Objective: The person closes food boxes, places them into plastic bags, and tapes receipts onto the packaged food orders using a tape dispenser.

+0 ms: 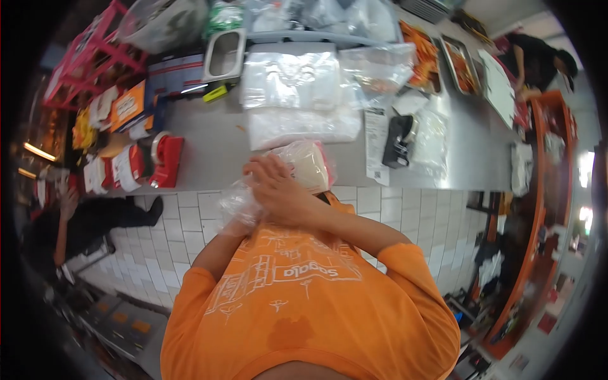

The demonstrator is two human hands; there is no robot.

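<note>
A clear plastic bag (235,204) with a white and pinkish-red package (310,167) inside lies at the table's front edge, close to my body. My right hand (273,183) crosses to the left, its fingers closed round the bag's gathered end. Loose plastic hangs to the left, over my left wrist. My left hand (246,216) is at the same spot, mostly covered by the right hand and the plastic, so its fingers do not show. Just beyond, flat stacks of clear plastic bags (291,79) lie on the steel table (209,136).
A red tape dispenser (168,161) stands at the left edge. Further back are a metal container (224,56) and a grey-blue crate (323,39). To the right lie a printed slip (377,145), a black item (398,140) and a food tray (461,66). People in dark clothes are at both sides.
</note>
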